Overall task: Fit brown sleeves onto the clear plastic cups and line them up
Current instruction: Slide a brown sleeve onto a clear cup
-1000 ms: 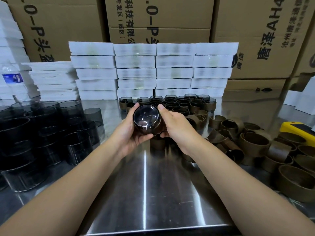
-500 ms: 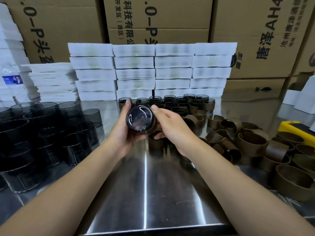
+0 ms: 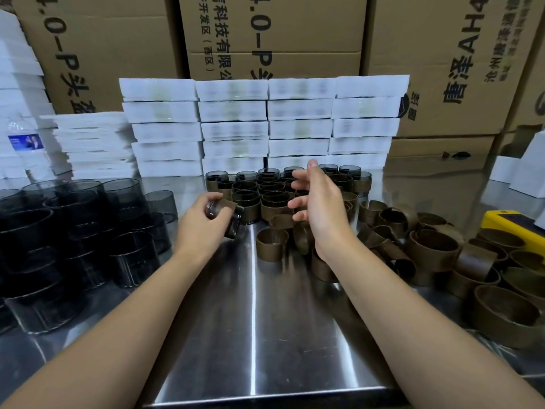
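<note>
One sleeved cup [image 3: 233, 216], the item in hand: my left hand [image 3: 200, 231] grips it with fingers curled round the brown band. The cup is tilted on its side at the near left corner of the finished block [image 3: 277, 191]. I judge it is held low and close there because that corner looks like the next place in the line.

One right hand [image 3: 324, 211]: fingers released and spread, holding nothing, hovering over the block's near right part (free, I take it, to fetch another sleeve).

Many finished cups: the block itself, upright and packed touching in rows, backed against the white boxes [image 3: 265, 125] so the rows stay square.

Many bare cups [image 3: 73, 231]: left of the block and well apart from it, crowded upright on my left hand's side.

Many loose sleeves [image 3: 427, 246]: right of the block, tumbled, some upright and some on their sides. One single sleeve [image 3: 271, 245] stands just in front of the block.

One yellow object [image 3: 513, 222]: far right of the block, beyond the sleeves; what it is I cannot tell.

Step outstanding, in my judgement: stand the held cup upright against the block.
</note>
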Available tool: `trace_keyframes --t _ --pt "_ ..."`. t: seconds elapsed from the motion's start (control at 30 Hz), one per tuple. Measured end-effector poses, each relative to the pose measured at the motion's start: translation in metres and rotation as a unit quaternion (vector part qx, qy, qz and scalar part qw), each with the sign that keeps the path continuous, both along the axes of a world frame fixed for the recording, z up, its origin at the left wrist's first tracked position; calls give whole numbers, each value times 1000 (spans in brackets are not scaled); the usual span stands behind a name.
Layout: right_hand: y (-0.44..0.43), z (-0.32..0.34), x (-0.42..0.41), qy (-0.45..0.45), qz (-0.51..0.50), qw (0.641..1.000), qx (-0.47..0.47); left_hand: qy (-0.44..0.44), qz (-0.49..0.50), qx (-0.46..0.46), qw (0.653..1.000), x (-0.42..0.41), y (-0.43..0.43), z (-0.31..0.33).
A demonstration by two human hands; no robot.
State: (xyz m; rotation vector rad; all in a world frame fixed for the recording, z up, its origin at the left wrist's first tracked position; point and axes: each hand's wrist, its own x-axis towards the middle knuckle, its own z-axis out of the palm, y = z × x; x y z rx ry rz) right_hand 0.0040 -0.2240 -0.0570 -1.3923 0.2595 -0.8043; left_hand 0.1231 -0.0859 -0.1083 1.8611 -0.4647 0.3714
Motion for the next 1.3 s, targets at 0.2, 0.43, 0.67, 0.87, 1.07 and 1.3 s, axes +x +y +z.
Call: trace_keyframes --t 0.2,0.43,0.67,0.87,1.07,1.3 --pt "0 0 0 4 -5 1000 -8 -78 -57 106 990 -9 -3 -4" --pt "3 -1 0 14 1 1000 -24 -126 -79 150 977 -10 -4 -3" --pt "3 -2 -1 16 5 999 -35 -120 -116 152 974 -11 -6 -4" --pt "3 -3 -1 15 7 999 -41 -121 -28 166 978 -9 -4 -1" --pt "4 -4 -1 14 11 999 -40 -37 -8 221 975 -9 -3 0" --pt "4 -4 0 16 11 999 -43 -22 -48 224 973 -12 -5 0"
